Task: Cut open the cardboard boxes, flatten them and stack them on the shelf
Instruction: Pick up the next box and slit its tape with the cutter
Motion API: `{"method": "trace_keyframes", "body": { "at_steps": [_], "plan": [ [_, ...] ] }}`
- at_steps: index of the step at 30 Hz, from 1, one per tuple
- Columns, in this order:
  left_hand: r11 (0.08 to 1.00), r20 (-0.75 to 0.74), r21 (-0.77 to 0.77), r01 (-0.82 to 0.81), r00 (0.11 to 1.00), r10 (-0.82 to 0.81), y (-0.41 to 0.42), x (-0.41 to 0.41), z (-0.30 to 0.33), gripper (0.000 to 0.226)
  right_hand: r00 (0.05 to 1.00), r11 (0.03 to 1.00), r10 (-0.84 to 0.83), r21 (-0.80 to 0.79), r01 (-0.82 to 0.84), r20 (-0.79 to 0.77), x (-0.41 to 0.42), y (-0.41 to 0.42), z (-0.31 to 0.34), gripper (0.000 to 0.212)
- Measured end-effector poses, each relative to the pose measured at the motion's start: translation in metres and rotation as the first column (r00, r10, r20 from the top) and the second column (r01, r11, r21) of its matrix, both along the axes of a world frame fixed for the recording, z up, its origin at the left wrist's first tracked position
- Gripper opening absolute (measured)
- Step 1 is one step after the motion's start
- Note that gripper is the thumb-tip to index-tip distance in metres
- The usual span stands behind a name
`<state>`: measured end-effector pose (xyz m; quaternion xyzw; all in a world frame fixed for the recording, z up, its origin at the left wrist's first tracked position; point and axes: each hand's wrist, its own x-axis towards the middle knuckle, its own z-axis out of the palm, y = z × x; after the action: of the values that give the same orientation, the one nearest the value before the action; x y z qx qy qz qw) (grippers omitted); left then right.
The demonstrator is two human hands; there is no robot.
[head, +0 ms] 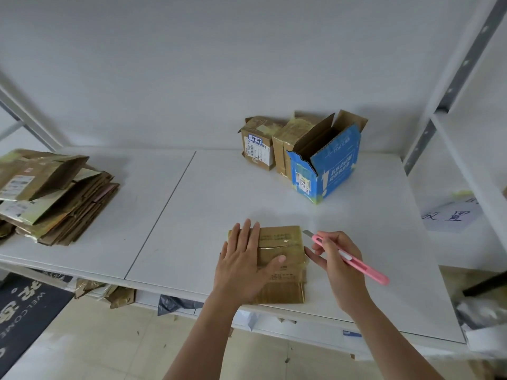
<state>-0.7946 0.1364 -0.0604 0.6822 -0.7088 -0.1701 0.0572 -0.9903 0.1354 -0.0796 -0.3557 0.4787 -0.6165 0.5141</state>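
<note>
A small taped brown box [282, 259] is lying at the front edge of the white shelf [170, 215]. It is pressed down by the left hand [244, 264], laid flat on its left half: fingers straight, thumb stretched across the top panel, grip spread and nothing pinched. Clear tape is seen across the box top, with a slit line running along the middle seam.

A pink utility knife [351, 259] is held in the right hand [337, 264], grip pinched on the handle. The short blade is extended and pointed at the box's far right corner, just beside it; whether it touches cannot be told.

At the back of the shelf, three uncut boxes are grouped against the wall: a brown box with a shipping label [258, 145], a taped brown box [288, 144] just right of it, and a blue printed box [326, 163] with its top flaps open, touching the taped one.

A stack of flattened cardboard [52, 193] is piled at the shelf's left end, well apart from the hands. Cardboard scraps [109, 293] are seen below the shelf, and a dark welcome mat [22, 311] on the floor at lower left.
</note>
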Motion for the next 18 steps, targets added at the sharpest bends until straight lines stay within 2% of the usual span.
{"method": "trace_keyframes", "body": {
  "at_steps": [10,18],
  "plan": [
    [1.0,0.005,0.003,0.007,1.0,-0.007,-0.001,0.0,0.002,0.092,1.0,0.999,0.029,0.022,-0.029,-0.006,-0.001,-0.001,-0.004,0.016],
    [1.0,-0.013,-0.015,-0.012,1.0,0.012,0.001,0.0,-0.001,0.092,0.987,0.992,0.124,0.02,-0.123,-0.098,-0.017,0.03,-0.018,0.02]
  ]
}}
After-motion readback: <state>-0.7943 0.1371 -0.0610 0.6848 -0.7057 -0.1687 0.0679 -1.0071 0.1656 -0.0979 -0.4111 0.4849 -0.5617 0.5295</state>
